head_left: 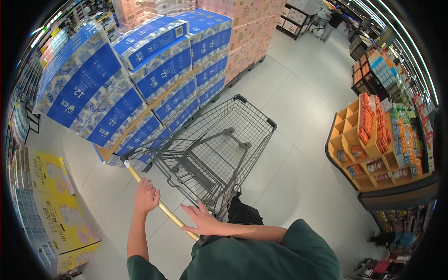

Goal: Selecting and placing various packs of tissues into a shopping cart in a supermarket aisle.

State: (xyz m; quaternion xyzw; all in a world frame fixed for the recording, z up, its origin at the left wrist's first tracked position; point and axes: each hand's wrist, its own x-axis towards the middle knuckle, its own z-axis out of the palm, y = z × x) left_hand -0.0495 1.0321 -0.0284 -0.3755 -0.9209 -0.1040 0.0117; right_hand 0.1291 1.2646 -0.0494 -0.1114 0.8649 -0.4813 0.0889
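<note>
A grey wire shopping cart (pixel 192 171) stands in front of me, angled away to the right, with nothing in its basket. My left hand (pixel 147 195) is wrapped round the yellow handle bar (pixel 171 215) of the cart, nearer its left end. Close to the bar's other end is my right hand (pixel 201 220), its fingers stretched out and spread. The base of that hand lies at or just over the bar; whether it rests on it I cannot tell. A black cloth bag (pixel 245 211) hangs beside the cart, by my right forearm.
Blue-and-white packs (pixel 161 74) are stacked beside the cart's left side, with pink cartons (pixel 249 35) behind. Yellow display boxes (pixel 65 210) stand at the lower left. A wooden shelf unit (pixel 345 135) holds snack bags on the right. A person (pixel 333 23) stands far down the aisle.
</note>
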